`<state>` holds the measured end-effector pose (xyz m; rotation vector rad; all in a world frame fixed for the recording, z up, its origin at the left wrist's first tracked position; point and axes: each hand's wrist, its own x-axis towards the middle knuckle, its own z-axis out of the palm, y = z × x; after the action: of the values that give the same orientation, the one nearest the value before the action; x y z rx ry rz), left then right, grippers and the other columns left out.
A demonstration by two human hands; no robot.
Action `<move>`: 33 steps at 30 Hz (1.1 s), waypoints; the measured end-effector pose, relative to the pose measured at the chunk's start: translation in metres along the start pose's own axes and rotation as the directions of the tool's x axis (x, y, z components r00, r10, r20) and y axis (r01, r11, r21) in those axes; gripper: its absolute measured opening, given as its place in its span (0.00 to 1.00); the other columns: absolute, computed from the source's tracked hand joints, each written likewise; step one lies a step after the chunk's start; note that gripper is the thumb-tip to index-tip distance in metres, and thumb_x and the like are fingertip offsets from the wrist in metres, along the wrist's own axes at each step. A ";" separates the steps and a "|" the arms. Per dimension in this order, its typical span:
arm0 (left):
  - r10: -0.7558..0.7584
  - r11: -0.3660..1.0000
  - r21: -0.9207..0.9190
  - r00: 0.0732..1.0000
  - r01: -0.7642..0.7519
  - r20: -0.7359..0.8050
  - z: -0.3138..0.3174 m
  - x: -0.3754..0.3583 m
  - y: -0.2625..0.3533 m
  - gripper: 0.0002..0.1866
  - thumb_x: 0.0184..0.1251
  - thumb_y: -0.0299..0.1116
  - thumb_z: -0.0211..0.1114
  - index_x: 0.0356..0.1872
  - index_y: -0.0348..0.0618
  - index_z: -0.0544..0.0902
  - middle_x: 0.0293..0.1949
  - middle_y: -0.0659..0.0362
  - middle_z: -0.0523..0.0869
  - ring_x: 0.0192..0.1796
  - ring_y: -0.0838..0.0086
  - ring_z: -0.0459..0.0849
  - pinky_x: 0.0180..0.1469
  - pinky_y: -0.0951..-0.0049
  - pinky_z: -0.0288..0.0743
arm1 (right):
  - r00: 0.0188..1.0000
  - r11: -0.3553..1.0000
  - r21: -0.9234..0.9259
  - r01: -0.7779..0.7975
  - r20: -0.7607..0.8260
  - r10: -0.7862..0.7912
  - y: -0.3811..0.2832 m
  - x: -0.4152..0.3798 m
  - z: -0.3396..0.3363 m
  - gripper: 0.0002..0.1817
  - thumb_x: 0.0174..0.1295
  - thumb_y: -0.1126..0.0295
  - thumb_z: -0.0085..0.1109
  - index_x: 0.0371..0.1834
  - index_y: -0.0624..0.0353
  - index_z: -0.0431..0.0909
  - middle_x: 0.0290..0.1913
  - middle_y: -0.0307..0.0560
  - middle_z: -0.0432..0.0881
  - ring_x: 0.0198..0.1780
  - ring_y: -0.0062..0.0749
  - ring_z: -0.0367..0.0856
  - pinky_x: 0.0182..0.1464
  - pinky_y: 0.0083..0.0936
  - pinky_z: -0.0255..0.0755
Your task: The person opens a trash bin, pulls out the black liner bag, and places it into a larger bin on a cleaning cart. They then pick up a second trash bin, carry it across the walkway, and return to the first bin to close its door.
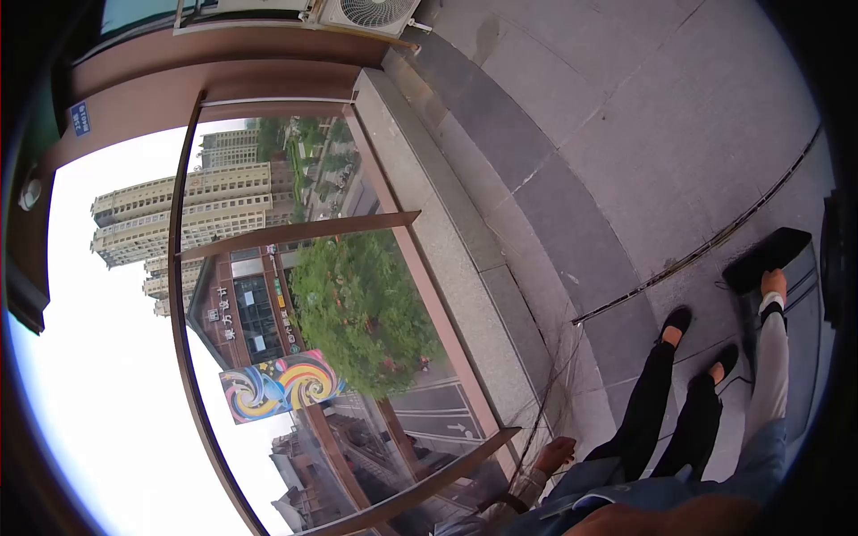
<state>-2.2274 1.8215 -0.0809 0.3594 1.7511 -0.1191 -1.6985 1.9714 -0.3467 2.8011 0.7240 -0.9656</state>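
My left hand point(555, 455) hangs beside my body near the low stone ledge, close to some thin dry twigs point(559, 393). Its fingers are loosely curled, and nothing shows in them. On the right side of the view, my right hand point(773, 284) is closed at the edge of a black flat-sided object point(765, 257); what that object is I cannot make out. A dark grey panel-like thing point(795, 348) lies beside and under my right forearm. My feet in black shoes point(678, 325) stand on grey paving between the hands.
The view is turned sideways. A glazed railing with brown bars point(304, 234) runs along a stone ledge point(447, 214). Beyond it are a tree point(357, 308), a road and tall buildings point(223, 201). An air-conditioner unit point(366, 13) stands at the top. A narrow slot point(706, 246) crosses the paving.
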 end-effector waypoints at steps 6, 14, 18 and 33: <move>0.138 0.990 -0.029 0.987 -0.136 0.082 0.007 -0.005 0.041 0.15 0.58 0.42 0.52 0.39 0.42 0.74 0.27 0.62 0.74 0.26 0.80 0.73 0.28 0.83 0.67 | 0.996 0.998 0.053 -0.023 -0.082 0.028 0.047 -0.027 -0.039 0.17 0.49 0.63 0.48 0.31 0.70 0.71 0.36 0.65 0.74 0.41 0.55 0.72 0.44 0.39 0.66; 0.222 0.969 -0.152 0.958 -0.196 0.183 -0.024 0.002 0.088 0.12 0.56 0.38 0.53 0.37 0.44 0.74 0.26 0.63 0.74 0.25 0.81 0.73 0.26 0.83 0.67 | 0.965 0.974 0.178 -0.139 -0.196 0.173 0.157 -0.091 -0.090 0.16 0.46 0.66 0.51 0.31 0.71 0.70 0.36 0.66 0.73 0.42 0.55 0.71 0.43 0.40 0.66; 0.205 0.971 0.097 0.967 -0.220 0.150 -0.044 0.028 0.102 0.10 0.57 0.36 0.51 0.38 0.46 0.73 0.26 0.63 0.75 0.25 0.80 0.73 0.24 0.81 0.67 | 0.924 0.934 0.275 -0.228 -0.240 0.296 0.209 -0.139 -0.117 0.17 0.47 0.64 0.53 0.31 0.70 0.70 0.34 0.66 0.74 0.41 0.55 0.71 0.42 0.39 0.66; 0.379 0.755 0.501 0.905 -0.424 0.194 0.044 -0.028 0.172 0.11 0.53 0.37 0.53 0.35 0.45 0.75 0.24 0.64 0.76 0.21 0.78 0.75 0.24 0.78 0.69 | 0.778 0.821 0.350 -0.451 -0.296 0.554 0.446 -0.277 -0.086 0.20 0.53 0.59 0.46 0.29 0.70 0.73 0.32 0.67 0.74 0.38 0.56 0.73 0.41 0.41 0.67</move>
<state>-2.1296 1.9672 -0.0432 1.1233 1.4962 -0.3083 -1.6337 1.4850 -0.1413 3.1844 -0.1865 -0.4318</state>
